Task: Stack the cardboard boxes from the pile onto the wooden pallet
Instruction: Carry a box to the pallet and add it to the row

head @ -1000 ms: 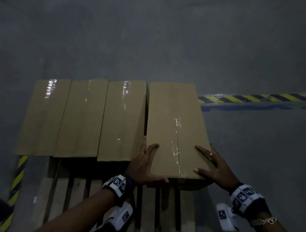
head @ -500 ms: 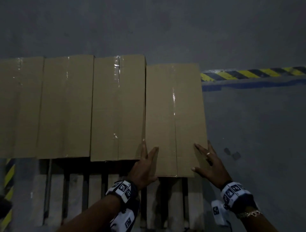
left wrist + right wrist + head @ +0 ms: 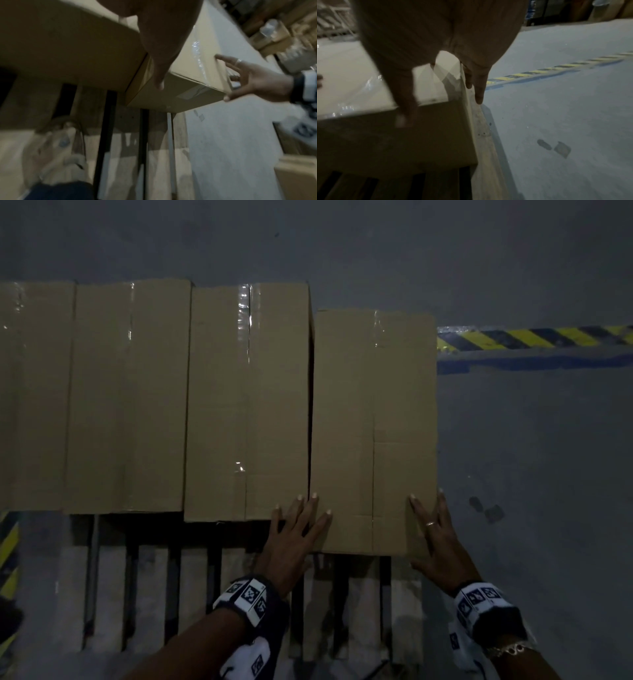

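Observation:
Several long taped cardboard boxes lie side by side on the wooden pallet (image 3: 147, 587). The rightmost box (image 3: 373, 422) sits a little nearer to me than its neighbour (image 3: 246, 405). My left hand (image 3: 296, 529) lies flat with straight fingers on that box's near left corner, beside the seam with the neighbour. My right hand (image 3: 433, 532) has straight fingers on the near right corner, thumb down the front face. The left wrist view shows the same box (image 3: 202, 44) and my right hand (image 3: 248, 79) at its corner. In the right wrist view the box corner (image 3: 428, 83) shows between my fingers.
Bare pallet slats (image 3: 363, 604) run toward me in front of the boxes. Grey floor (image 3: 531, 457) lies to the right, with a yellow-black hazard stripe (image 3: 534, 337) at the back right and another stripe (image 3: 8, 546) at the left. More cartons (image 3: 298, 175) stand off to the right.
The rightmost box has been lowered flat onto the pallet against its neighbour. Both hands went from gripping its near end to resting flat on the near corners.

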Tool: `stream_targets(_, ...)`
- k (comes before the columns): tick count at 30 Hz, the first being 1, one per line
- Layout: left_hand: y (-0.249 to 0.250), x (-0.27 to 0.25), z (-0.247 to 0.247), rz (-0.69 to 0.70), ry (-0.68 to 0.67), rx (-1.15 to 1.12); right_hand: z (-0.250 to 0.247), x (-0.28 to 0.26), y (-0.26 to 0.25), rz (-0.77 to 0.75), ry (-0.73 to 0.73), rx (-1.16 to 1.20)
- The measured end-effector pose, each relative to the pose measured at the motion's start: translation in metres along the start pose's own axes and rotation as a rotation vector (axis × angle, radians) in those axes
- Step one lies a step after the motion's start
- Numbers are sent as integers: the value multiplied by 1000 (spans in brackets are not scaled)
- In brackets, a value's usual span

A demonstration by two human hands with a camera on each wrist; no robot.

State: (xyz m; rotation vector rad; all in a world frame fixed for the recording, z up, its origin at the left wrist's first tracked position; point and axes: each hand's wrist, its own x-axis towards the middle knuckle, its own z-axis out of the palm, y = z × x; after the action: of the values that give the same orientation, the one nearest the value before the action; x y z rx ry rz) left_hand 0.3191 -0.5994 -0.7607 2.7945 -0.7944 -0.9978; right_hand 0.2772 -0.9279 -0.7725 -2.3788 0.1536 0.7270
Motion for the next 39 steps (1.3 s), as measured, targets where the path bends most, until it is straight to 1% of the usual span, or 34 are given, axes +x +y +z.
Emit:
stream_targets(4,0,8,-3,-54,54,-23,9,-6,4,26,61,-4)
stream_targets(8,-4,13,-9,-107,70,-70,19,-13,7,52,201,75)
stream_targets(11,-8,21,-15,-152,64,-60,18,-5,4,97,275,143)
stream_targets(13,-13,28,-19,-144,64,-52,15,3,4,107,299,157)
stream_targets(16,-19,37,-20,-115,83,-36,12,11,6,114,305,176)
stream_targets(23,-25,42,-22,-105,115,-38,17,15,5,139,304,240)
stream_targets(31,-34,41,-20,-75,146,-45,24,16,9,122,345,215)
stream_targets(36,-37,40,-22,-69,147,-77,23,18,5,115,341,185)
stream_targets(39,-36,40,-24,-72,147,-90,20,19,-1,136,319,204)
